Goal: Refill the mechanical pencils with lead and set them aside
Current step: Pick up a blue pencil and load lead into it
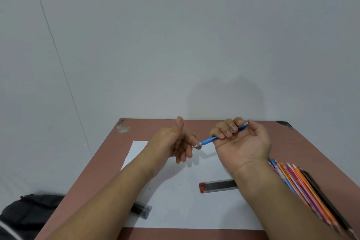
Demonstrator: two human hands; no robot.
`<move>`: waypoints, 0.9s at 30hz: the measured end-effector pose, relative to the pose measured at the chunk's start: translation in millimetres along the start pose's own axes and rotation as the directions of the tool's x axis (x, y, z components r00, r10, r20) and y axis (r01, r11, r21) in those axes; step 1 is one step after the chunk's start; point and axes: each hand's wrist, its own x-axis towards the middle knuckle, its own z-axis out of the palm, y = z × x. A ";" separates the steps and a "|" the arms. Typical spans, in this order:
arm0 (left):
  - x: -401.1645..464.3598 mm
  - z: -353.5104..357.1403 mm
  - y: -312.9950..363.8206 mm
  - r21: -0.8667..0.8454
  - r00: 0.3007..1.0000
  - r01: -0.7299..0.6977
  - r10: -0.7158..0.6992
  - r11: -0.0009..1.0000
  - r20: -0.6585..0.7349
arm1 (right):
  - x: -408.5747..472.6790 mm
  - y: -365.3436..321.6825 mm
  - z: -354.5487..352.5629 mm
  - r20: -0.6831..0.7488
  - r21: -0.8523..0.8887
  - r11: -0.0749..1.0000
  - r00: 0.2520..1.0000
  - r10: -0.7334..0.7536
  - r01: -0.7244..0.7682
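Observation:
My right hand point(241, 142), palm up, grips a blue mechanical pencil point(208, 140) above the desk, with the pencil's tip pointing left. My left hand point(175, 142) is held beside it with the thumb raised and the fingers loosely curled. Its index fingertip touches the pencil's metal tip, and I see nothing held in that hand. A grey lead case with a red cap point(220, 186) lies on the white paper point(185, 206) below my right wrist. A second, clear case point(142, 209) of dark leads is partly hidden under my left forearm.
Several mechanical pencils point(311, 187) in orange, pink, blue and black lie in a row on the right, partly under my right forearm. The brown desk point(101, 171) stands against a white wall. A black bag point(29, 210) lies on the floor at lower left.

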 end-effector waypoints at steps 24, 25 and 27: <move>0.7 -0.9 -1.6 0.008 1.000 -0.006 0.006 1.000 0.003 | -1.0 0.3 0.6 -0.009 0.006 1.000 1.000 0.000 0.001; 0.9 -0.7 -1.7 0.012 1.000 -0.006 0.006 1.000 0.003 | -1.0 0.2 0.5 -0.010 0.009 1.000 1.000 0.000 0.000; 0.9 -0.6 -1.6 0.017 1.000 -0.006 0.005 1.000 0.006 | -0.6 0.4 0.3 -0.011 0.013 1.000 1.000 0.001 -0.001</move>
